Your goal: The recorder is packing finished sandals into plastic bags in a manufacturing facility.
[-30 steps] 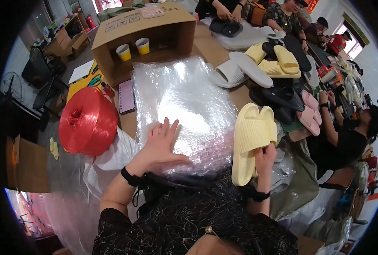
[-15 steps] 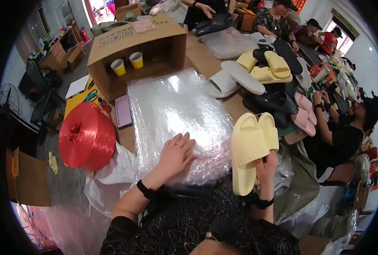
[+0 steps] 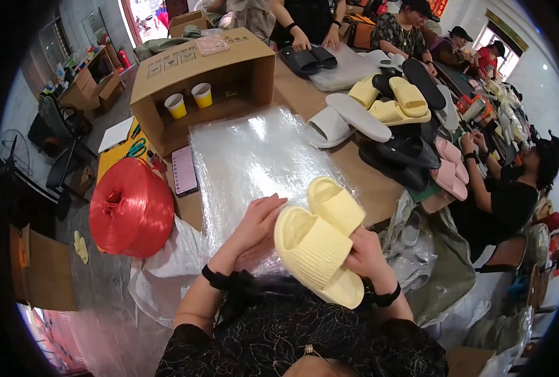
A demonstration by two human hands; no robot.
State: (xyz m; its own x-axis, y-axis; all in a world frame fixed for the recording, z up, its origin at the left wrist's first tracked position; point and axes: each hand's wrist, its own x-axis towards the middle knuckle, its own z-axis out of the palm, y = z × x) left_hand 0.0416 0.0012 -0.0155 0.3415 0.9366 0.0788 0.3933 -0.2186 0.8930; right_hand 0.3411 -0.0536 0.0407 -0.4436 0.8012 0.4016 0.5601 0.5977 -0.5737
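Observation:
A pair of pale yellow slippers with ribbed straps is held up in front of me, tilted, soles partly hidden. My right hand is closed around their right side. Just left of the slippers, my left hand is over the lower part of a stack of clear plastic bags. Its fingers are stretched out, and the slippers partly cover the fingertip side. Beyond the bags lie more slippers: a grey pair, a yellow pair, a black pair and a pink pair.
An open cardboard box holding two yellow-and-white cups stands at the back left. Nearer are a phone, teal scissors and a roll of red plastic twine. Across the table, a person's hand touches black slippers; other people work at the right.
The yellow slippers have moved left and turned in my right hand, over the bags' lower edge. My left hand has tipped from lying flat. The co-worker's black slippers now lie lower on the table.

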